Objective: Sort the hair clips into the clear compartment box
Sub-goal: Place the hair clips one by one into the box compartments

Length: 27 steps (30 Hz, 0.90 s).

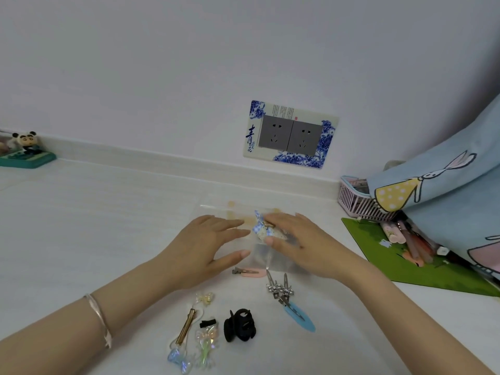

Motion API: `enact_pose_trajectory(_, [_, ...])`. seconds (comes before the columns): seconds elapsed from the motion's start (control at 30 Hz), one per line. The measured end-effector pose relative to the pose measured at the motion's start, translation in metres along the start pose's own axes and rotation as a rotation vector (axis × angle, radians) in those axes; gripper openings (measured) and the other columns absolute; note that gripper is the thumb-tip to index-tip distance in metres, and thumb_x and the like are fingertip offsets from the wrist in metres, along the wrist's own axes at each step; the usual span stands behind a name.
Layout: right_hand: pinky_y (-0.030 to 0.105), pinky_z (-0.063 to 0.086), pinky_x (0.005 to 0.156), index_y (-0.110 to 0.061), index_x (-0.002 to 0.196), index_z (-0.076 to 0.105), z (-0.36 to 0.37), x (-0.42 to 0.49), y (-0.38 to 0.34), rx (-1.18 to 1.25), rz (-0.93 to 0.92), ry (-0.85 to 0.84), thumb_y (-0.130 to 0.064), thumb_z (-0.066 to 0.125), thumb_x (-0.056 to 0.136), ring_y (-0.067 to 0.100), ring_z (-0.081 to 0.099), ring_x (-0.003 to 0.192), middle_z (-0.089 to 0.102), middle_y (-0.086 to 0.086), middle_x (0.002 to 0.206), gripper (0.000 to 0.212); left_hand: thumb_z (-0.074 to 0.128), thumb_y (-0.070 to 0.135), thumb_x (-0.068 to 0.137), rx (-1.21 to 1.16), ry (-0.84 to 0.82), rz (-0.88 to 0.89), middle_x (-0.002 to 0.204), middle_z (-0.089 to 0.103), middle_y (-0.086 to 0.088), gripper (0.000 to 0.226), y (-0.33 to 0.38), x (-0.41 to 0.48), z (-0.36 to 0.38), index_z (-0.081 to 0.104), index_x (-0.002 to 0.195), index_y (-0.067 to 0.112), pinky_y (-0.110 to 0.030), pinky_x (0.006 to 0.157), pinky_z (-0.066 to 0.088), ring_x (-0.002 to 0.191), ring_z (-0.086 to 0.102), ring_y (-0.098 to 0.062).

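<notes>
A clear compartment box [235, 212] lies on the white table in front of me, hard to make out. My right hand [300, 244] pinches a blue-checked bow clip [263, 229] over the box. My left hand [208, 244] rests flat at the box's left side, fingers spread, holding nothing. Nearer to me lie loose clips: a pink flat clip [250, 272], a silver beaded clip [278, 288], a blue leaf-shaped clip [300, 316], a black claw clip [239, 325], a gold bar clip [186, 326] and several translucent bow clips [206, 345].
A green mat [433, 272] with pens lies at right, beside a pink basket [354, 201] and a light blue cartoon pillow [446, 190]. A double wall socket [289, 135] sits behind the box. A panda figurine [27, 150] stands far left.
</notes>
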State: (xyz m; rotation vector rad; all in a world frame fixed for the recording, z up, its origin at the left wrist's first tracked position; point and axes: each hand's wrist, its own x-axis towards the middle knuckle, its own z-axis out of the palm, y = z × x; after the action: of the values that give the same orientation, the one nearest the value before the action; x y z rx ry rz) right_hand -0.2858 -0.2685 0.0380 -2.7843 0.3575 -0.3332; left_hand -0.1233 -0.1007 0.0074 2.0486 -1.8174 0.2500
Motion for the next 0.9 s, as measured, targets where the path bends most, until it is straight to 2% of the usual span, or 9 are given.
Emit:
enact_pose_trajectory(0.07, [0.023, -0.004, 0.116, -0.036, 0.144, 0.029, 0.003, -0.009, -0.001, -0.054, -0.025, -0.018, -0.067, 0.025, 0.086, -0.003, 0.015, 0.141, 0.028, -0.015, 0.154, 0.066, 0.021, 0.065, 0.085, 0.002, -0.02, 0.001, 0.15, 0.035, 0.013, 0.063, 0.0, 0.0, 0.0, 0.043, 0.137, 0.036, -0.021, 0.11, 0.016, 0.132, 0.038, -0.007])
enact_pose_trajectory(0.2, [0.03, -0.015, 0.116, -0.035, 0.143, 0.031, 0.007, -0.008, -0.006, -0.256, -0.035, -0.085, -0.065, 0.017, 0.087, 0.002, 0.004, 0.145, 0.025, -0.011, 0.156, 0.066, 0.021, 0.065, 0.085, -0.013, -0.021, -0.01, 0.15, 0.035, 0.013, 0.063, 0.0, 0.0, 0.0, 0.045, 0.136, 0.036, -0.022, 0.11, 0.014, 0.132, 0.038, -0.006])
enact_pose_trajectory(0.3, [0.037, -0.016, 0.116, -0.031, 0.136, 0.044, 0.004, -0.003, -0.012, -0.342, -0.066, -0.041, -0.061, 0.02, 0.091, 0.004, 0.011, 0.145, 0.041, -0.013, 0.148, 0.059, 0.023, 0.064, 0.086, -0.006, -0.035, -0.007, 0.151, 0.034, 0.013, 0.06, 0.001, -0.001, 0.001, 0.043, 0.136, 0.037, -0.024, 0.112, 0.015, 0.132, 0.038, -0.007])
enact_pose_trajectory(0.43, [0.038, -0.014, 0.116, -0.035, 0.105, 0.067, -0.009, -0.003, -0.01, -0.402, -0.145, 0.149, -0.063, 0.018, 0.089, 0.003, 0.036, 0.133, 0.069, -0.017, 0.111, 0.059, 0.023, 0.064, 0.087, -0.004, -0.036, -0.009, 0.151, 0.035, 0.013, 0.059, 0.002, -0.001, 0.0, 0.044, 0.136, 0.036, -0.024, 0.111, 0.016, 0.131, 0.04, -0.009])
enact_pose_trajectory(0.57, [0.038, -0.017, 0.116, -0.032, 0.099, 0.07, -0.007, -0.003, -0.013, -0.398, -0.176, 0.092, -0.057, 0.02, 0.093, 0.004, 0.041, 0.13, 0.072, -0.012, 0.1, 0.055, 0.029, 0.062, 0.09, -0.008, -0.018, -0.006, 0.149, 0.038, 0.011, 0.055, 0.0, -0.001, 0.0, 0.047, 0.134, 0.035, -0.024, 0.109, 0.019, 0.129, 0.042, -0.01])
enact_pose_trajectory(0.67, [0.036, -0.018, 0.115, -0.031, 0.104, 0.068, -0.006, -0.004, -0.016, -0.345, -0.156, 0.082, -0.052, 0.028, 0.096, 0.002, 0.039, 0.131, 0.07, -0.013, 0.108, 0.045, 0.03, 0.06, 0.089, -0.007, -0.028, 0.004, 0.15, 0.036, 0.012, 0.056, 0.001, -0.002, -0.001, 0.045, 0.136, 0.034, -0.022, 0.109, 0.018, 0.131, 0.039, -0.009])
enact_pose_trajectory(0.73, [0.033, -0.011, 0.117, -0.03, 0.108, 0.067, -0.008, -0.012, -0.018, -0.291, -0.159, 0.135, -0.047, 0.038, 0.095, 0.0, 0.042, 0.126, 0.068, -0.015, 0.112, 0.036, 0.037, 0.056, 0.09, -0.047, -0.026, 0.023, 0.149, 0.037, 0.011, 0.054, 0.003, -0.004, -0.004, 0.044, 0.137, 0.032, -0.018, 0.11, 0.015, 0.135, 0.034, -0.007])
enact_pose_trajectory(0.8, [0.033, 0.011, 0.116, -0.026, 0.1, 0.069, -0.009, -0.025, -0.018, -0.198, -0.194, 0.255, -0.039, 0.052, 0.093, 0.004, 0.053, 0.112, 0.068, -0.013, 0.104, 0.022, 0.042, 0.056, 0.088, -0.124, -0.001, 0.061, 0.142, 0.045, 0.014, 0.052, 0.007, -0.006, -0.01, 0.049, 0.133, 0.031, -0.011, 0.108, 0.015, 0.133, 0.034, -0.002])
enact_pose_trajectory(0.9, [0.026, 0.04, 0.089, -0.026, 0.083, 0.069, -0.009, -0.054, -0.016, -0.035, -0.138, 0.273, -0.04, 0.061, 0.085, 0.003, 0.057, 0.087, 0.067, -0.015, 0.086, 0.016, 0.049, 0.066, 0.082, -0.312, -0.012, 0.086, 0.112, 0.06, 0.027, 0.042, 0.019, -0.013, -0.021, 0.062, 0.111, 0.039, -0.01, 0.092, 0.038, 0.112, 0.049, 0.006])
